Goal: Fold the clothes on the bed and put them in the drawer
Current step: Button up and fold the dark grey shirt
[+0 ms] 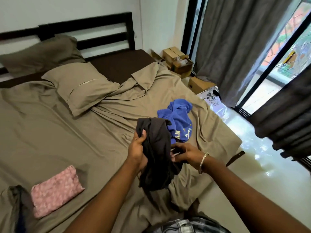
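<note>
A dark garment (156, 153) is held bunched above the bed's (50, 123) right edge, likely for shaking out before folding. It is gripped near the top by the left hand (137, 148) and pinched lower down by the right hand (184, 153). A blue top (178, 118) is left crumpled just behind; its print cannot be read fully. A pink folded piece (56, 190) is parked near the foot edge. No drawer is seen.

The garment (156, 153) hangs between both hands, left hand (137, 152) and right hand (186, 154), above the bed (67, 132). Just behind the hands lies a crumpled shirt (178, 120); a folded cloth (56, 190) lies well left; pillows (79, 88) lie far behind-left.
</note>
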Motion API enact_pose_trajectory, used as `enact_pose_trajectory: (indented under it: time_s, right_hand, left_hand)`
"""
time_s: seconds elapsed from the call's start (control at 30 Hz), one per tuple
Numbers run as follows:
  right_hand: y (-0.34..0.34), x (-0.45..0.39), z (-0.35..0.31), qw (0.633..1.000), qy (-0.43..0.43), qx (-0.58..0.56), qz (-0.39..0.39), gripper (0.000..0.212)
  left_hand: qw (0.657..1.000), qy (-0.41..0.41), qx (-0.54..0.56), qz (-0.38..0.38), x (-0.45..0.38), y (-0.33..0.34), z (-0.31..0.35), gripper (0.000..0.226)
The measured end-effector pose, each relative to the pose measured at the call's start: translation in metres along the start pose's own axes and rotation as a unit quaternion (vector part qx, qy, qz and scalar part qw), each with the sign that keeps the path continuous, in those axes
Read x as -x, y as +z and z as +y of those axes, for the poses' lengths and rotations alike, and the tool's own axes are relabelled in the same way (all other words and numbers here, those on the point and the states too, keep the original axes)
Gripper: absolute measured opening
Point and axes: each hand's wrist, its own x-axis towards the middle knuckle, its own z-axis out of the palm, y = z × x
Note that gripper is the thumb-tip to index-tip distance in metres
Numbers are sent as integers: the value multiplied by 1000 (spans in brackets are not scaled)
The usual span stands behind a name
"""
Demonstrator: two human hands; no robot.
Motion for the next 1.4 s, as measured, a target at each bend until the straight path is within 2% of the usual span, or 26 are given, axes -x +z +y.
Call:
enact_pose_trajectory:
  time_s: [0.07,0.13,0.17,0.27,0.3,0.33,0.37,0.43,0.47,0.5,0.53,0.57,0.6,0.67,0.7,0.73,0.8,0.83,0.9,0.97,1.0,1.13,1.23,1.3,1.37,1.4]
  right_hand:
    - [-9,-4,5,996,-44,-54,-62,74]
    - [-27,-12,13,996,-74,17,-55,76]
    - [-37,-19,19,994,-85,68,-29,66]
    - [-66,-30,22,972,-94,188,109,10]
    - [-82,-35,20,944,-114,267,157,13]
    - [-88,-37,17,909,-133,350,181,24]
    - [-97,-41,14,884,-162,396,188,33]
    - [-113,-49,6,884,-222,385,143,38]
    - [-119,-53,2,890,-248,368,107,38]
    - [-120,-59,-2,891,-271,358,69,38]
    - [-118,-62,-6,894,-289,341,37,37]
    - [-120,-68,-6,903,-303,306,7,32]
    - [-123,-74,-5,915,-301,267,-19,28]
    - [-132,-84,4,951,-249,174,-57,22]
    - [-136,-88,10,970,-212,104,-64,19]
    - [-142,-94,10,985,-158,6,-65,18]
    - [-156,-118,23,988,-27,-149,10,24]
    - [-163,-136,35,986,31,-147,68,29]
    - [-179,-175,61,988,90,28,124,31]
    - [-186,-205,84,967,121,208,86,22]
    - [-187,-217,93,960,120,242,78,22]
    - [-189,-253,108,976,53,195,82,53]
    - [-189,-294,128,988,105,98,56,58]
    - [-189,-309,129,985,142,97,25,40]
    - [-192,-309,120,985,154,56,45,9]
    - [-194,-304,113,987,137,8,79,4]
  left_hand:
    - [1000,-23,4,-8,-7,8,0,43]
    - [1000,-24,11,-6,-19,18,-5,40]
    - [1000,-15,-6,20,-30,22,-8,39]
    - [990,25,-104,94,-57,33,-17,33]
    - [975,39,-164,144,-68,41,-22,24]
    - [954,36,-231,187,-75,41,-26,16]
    - [930,20,-300,212,-82,42,-30,21]
    - [868,-8,-441,228,-92,43,-45,68]
    - [825,16,-536,179,-95,42,-56,88]
    - [765,55,-635,97,-94,44,-65,96]
    - [700,80,-709,8,-87,50,-70,93]
    - [659,95,-744,-58,-84,57,-77,82]
    - [662,84,-739,-86,-84,62,-82,68]
    - [704,51,-707,-54,-80,71,-90,48]
    - [699,28,-715,-9,-79,75,-92,43]
    - [673,8,-739,32,-79,75,-95,38]
    - [628,-20,-775,66,-76,75,-100,30]
    - [629,-31,-773,77,-73,75,-103,28]
    - [649,-28,-754,96,-69,74,-107,27]
    - [670,-29,-732,122,-67,74,-110,31]
    - [681,-25,-719,137,-66,74,-109,35]
    - [718,-14,-672,181,-60,75,-107,40]
    - [725,-17,-663,185,-56,77,-108,30]
    - [732,-19,-654,189,-53,78,-110,31]
    - [734,-18,-649,197,-53,79,-112,24]
    - [732,-15,-651,200,-52,78,-113,21]
